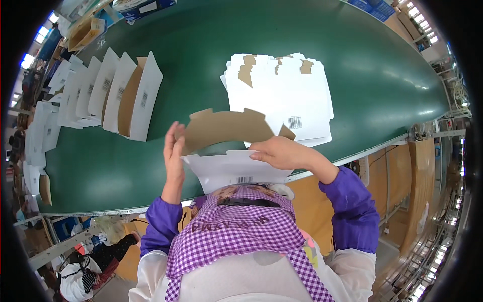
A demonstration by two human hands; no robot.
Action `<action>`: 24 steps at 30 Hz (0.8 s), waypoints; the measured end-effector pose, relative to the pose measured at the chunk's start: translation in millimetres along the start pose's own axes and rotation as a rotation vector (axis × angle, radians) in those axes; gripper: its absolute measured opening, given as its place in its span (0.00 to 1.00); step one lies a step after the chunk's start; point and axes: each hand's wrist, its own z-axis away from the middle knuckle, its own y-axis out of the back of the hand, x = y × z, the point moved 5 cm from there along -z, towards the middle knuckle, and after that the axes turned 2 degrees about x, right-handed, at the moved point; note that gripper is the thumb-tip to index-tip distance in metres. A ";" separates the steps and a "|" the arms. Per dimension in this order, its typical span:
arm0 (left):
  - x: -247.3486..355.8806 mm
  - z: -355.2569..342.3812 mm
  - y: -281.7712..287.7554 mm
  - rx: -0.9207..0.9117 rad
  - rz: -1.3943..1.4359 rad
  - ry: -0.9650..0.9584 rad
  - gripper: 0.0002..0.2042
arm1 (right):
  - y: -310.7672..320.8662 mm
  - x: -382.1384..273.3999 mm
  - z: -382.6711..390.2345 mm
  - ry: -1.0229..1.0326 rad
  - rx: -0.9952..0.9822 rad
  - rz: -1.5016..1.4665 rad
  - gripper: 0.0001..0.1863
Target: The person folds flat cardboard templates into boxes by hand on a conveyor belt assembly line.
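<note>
Part-folded carton over the counter's near edge, left of flat blanks. Right hand's grip pinches its right end; left hand at left end, grip unclear.

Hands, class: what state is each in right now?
Left hand: at the left end of the carton; grip cannot be told.
Right hand: closed, holding the carton toward its right end.

Barcodes on held carton, flat stack, standing cartons; lettering on apron.
</note>
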 end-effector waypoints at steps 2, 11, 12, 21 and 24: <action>35.6 9.7 -2.6 0.214 -0.317 -0.361 0.22 | -0.5 -1.4 2.1 -0.027 -0.034 0.025 0.16; 62.4 56.5 -89.6 -0.545 -1.153 -0.518 0.10 | -0.9 -2.9 7.1 -0.020 -0.066 -0.085 0.18; 53.9 53.9 -88.4 -0.547 -1.177 -0.446 0.08 | 2.0 -2.6 8.1 -0.016 -0.080 0.020 0.18; 52.9 30.4 -91.7 -0.661 -0.899 -0.066 0.15 | 37.0 42.9 32.4 -0.068 -0.250 -0.052 0.24; 51.0 28.5 -82.9 -0.738 -0.876 -0.019 0.17 | 36.2 61.0 40.9 -0.096 -0.085 -0.328 0.20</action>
